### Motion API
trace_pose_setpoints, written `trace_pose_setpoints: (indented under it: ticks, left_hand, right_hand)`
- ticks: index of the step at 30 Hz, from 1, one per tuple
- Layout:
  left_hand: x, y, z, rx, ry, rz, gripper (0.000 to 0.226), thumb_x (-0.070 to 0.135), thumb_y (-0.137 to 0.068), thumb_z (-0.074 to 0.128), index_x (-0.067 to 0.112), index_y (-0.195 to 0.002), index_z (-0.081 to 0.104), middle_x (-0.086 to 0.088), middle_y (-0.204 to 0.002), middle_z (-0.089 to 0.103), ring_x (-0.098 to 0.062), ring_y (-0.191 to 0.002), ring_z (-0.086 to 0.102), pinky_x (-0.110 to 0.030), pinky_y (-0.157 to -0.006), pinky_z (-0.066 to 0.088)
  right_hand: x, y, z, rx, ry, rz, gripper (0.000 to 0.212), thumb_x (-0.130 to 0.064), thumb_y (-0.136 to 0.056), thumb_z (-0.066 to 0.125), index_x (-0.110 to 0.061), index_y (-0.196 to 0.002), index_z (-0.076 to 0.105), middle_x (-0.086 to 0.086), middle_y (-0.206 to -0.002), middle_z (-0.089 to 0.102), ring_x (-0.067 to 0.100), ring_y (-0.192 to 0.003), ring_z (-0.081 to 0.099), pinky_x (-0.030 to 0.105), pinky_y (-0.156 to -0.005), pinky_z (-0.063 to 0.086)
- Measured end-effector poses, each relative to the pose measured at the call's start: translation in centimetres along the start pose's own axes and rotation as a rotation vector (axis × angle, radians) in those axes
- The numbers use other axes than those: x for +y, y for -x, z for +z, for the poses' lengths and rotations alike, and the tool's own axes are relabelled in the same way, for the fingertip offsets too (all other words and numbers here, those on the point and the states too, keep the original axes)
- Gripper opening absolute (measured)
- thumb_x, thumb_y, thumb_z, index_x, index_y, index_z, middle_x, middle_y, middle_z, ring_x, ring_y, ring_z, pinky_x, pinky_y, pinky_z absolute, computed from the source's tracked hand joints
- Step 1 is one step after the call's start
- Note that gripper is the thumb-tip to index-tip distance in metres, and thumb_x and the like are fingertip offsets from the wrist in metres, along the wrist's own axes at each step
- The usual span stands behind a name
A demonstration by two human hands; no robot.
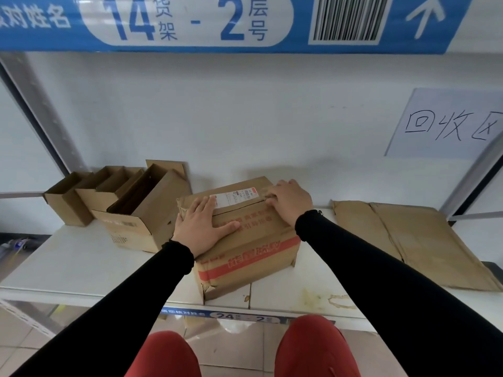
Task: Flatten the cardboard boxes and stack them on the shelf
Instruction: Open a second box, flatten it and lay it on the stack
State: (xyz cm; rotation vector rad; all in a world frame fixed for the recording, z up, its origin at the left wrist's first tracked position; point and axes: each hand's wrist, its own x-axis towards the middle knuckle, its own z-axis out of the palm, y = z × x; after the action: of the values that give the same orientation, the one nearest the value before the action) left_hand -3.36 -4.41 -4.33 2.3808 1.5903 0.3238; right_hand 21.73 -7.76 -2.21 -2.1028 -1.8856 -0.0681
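Here, both hands (200,227) (290,198) flat, grips released, atop taped box (250,248); long axis runs near-left to far-right.

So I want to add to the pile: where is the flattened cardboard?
The flattened cardboard lies on the right of the shelf, beyond the taped box under both hands.

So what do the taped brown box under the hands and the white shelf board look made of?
Taped brown box: matte corrugated cardboard, seemingly; creased, torn at a corner, glossy red-printed tape. White shelf board: smooth, probably painted or laminated; stained and chipped near the front edge.
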Motion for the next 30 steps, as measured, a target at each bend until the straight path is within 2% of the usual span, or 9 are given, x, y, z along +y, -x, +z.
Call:
trace_pose_setpoints:
  ticks: [4, 7, 9, 12, 15, 20, 24, 27, 30]
  left_hand:
    - [0.3, 0.1, -0.1, -0.010, -0.001, 0.010, 0.118, 0.099, -0.069, 0.027, 0.029, -0.161, 0.007, 0.006, -0.169, 0.011, -0.014, -0.155, 0.002, -0.057, -0.124, 0.006]
    - [0.1, 0.2, -0.1, -0.014, -0.001, 0.016, 0.117, 0.099, -0.070, 0.028, 0.029, -0.162, 0.007, 0.007, -0.169, 0.011, -0.013, -0.155, 0.002, -0.056, -0.124, 0.005]
    - [-0.2, 0.2, -0.2, -0.010, 0.000, 0.007, 0.116, 0.099, -0.070, 0.029, 0.030, -0.162, 0.008, 0.007, -0.169, 0.011, -0.013, -0.155, 0.002, -0.056, -0.124, 0.006]
    - [-0.5, 0.1, -0.3, -0.017, -0.005, 0.017, 0.116, 0.098, -0.071, 0.029, 0.029, -0.162, 0.009, 0.008, -0.168, 0.012, -0.011, -0.155, 0.004, -0.053, -0.124, 0.008]
    - [-0.5, 0.0, -0.3, -0.037, -0.001, 0.038, 0.117, 0.099, -0.070, 0.028, 0.029, -0.162, 0.009, 0.010, -0.168, 0.012, -0.010, -0.155, 0.003, -0.052, -0.125, 0.008]
    - [-0.4, -0.2, -0.6, -0.070, 0.013, 0.077, 0.116, 0.098, -0.070, 0.031, 0.030, -0.162, 0.011, 0.010, -0.168, 0.009, -0.010, -0.155, 0.003, -0.049, -0.125, 0.007]
    - [-0.4, -0.1, -0.5, -0.067, 0.021, 0.074, 0.113, 0.097, -0.071, 0.033, 0.031, -0.161, 0.013, 0.012, -0.168, 0.008, -0.009, -0.155, 0.002, -0.050, -0.125, 0.007]
    - [-0.5, 0.0, -0.5, -0.064, 0.020, 0.064, 0.113, 0.097, -0.071, 0.033, 0.031, -0.161, 0.015, 0.012, -0.168, 0.009, -0.009, -0.155, 0.002, -0.049, -0.125, 0.007]
    - [-0.5, 0.0, -0.6, -0.058, 0.008, 0.062, 0.115, 0.098, -0.070, 0.032, 0.030, -0.161, 0.015, 0.011, -0.168, 0.009, -0.009, -0.155, 0.002, -0.049, -0.125, 0.008]
  right_hand:
    - [0.5, -0.2, 0.8, 0.119, 0.061, -0.095, 0.026, -0.029, -0.103, 0.043, -0.032, -0.110, 0.069, -0.007, -0.097, 0.052, 0.015, -0.092, 0.049, 0.033, -0.067, 0.044]
    - [0.4, -0.5, 0.8, 0.142, -0.077, 0.053, 0.026, -0.021, -0.101, 0.039, -0.025, -0.090, 0.062, -0.007, -0.095, 0.055, 0.016, -0.083, 0.054, 0.033, -0.065, 0.046]
    - [0.9, -0.8, 0.7, 0.183, -0.497, 0.316, 0.022, -0.018, -0.100, 0.039, -0.020, -0.084, 0.054, -0.004, -0.086, 0.056, 0.017, -0.075, 0.054, 0.034, -0.066, 0.045]
    - [2.3, -0.9, 0.3, 0.231, -1.419, 0.766, 0.018, -0.010, -0.102, 0.042, -0.007, -0.094, 0.058, 0.008, -0.087, 0.055, 0.020, -0.073, 0.055, 0.036, -0.068, 0.054]
    - [3.1, -0.3, 0.3, 0.183, -1.769, 0.900, 0.020, -0.001, -0.102, 0.040, -0.001, -0.094, 0.059, 0.013, -0.082, 0.064, 0.019, -0.054, 0.048, 0.032, -0.056, 0.047]
    - [4.4, 0.5, 1.1, 0.167, -1.881, 0.982, 0.030, 0.004, -0.099, 0.036, -0.009, -0.121, 0.051, 0.013, -0.084, 0.064, 0.021, -0.056, 0.050, 0.032, -0.053, 0.050]
    - [4.6, 0.9, 1.5, 0.099, -1.780, 0.909, 0.025, 0.004, -0.099, 0.044, -0.006, -0.111, 0.062, 0.009, -0.081, 0.062, 0.021, -0.061, 0.057, 0.032, -0.063, 0.051]
    - [4.5, 1.8, 1.8, 0.000, -1.519, 0.853, 0.027, -0.018, -0.099, 0.045, -0.008, -0.107, 0.068, 0.008, -0.088, 0.069, 0.023, -0.077, 0.064, 0.034, -0.070, 0.050]
    - [4.7, 3.0, 1.9, -0.128, -1.372, 0.745, 0.056, -0.057, -0.102, 0.036, -0.012, -0.111, 0.067, 0.001, -0.093, 0.071, 0.020, -0.088, 0.064, 0.035, -0.075, 0.047]
